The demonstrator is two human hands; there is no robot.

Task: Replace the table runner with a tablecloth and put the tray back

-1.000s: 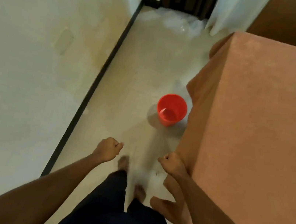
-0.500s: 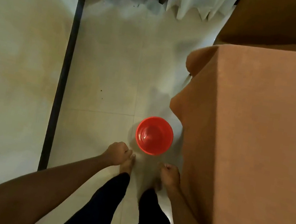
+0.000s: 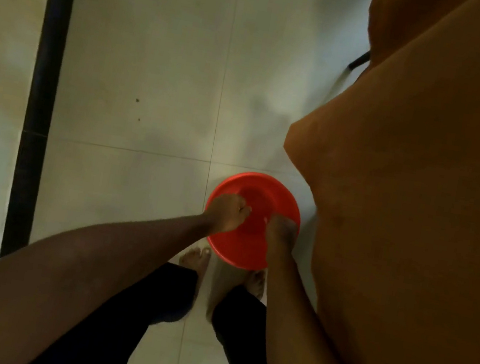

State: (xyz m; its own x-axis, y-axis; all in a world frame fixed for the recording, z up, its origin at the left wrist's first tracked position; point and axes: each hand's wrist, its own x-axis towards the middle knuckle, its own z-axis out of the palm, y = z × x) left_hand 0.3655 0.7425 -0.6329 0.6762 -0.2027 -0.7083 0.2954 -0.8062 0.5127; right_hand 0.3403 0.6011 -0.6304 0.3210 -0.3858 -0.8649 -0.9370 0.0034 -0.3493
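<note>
A round red tray, shaped like a shallow bowl, sits low over the pale tiled floor just in front of my bare feet. My left hand curls over its left rim with the fingers inside the bowl. My right hand grips the right rim the same way. The orange tablecloth covers the table at the right and hangs down its side, right next to the tray. Whether the tray still rests on the floor cannot be told.
A black skirting strip runs along the wall at the left. A dark table leg shows below the cloth's far corner. My feet stand just behind the tray.
I have bent down over the tray. Both hands, which hung as loose fists at my sides, have reached down and taken hold of the red tray's rim.
</note>
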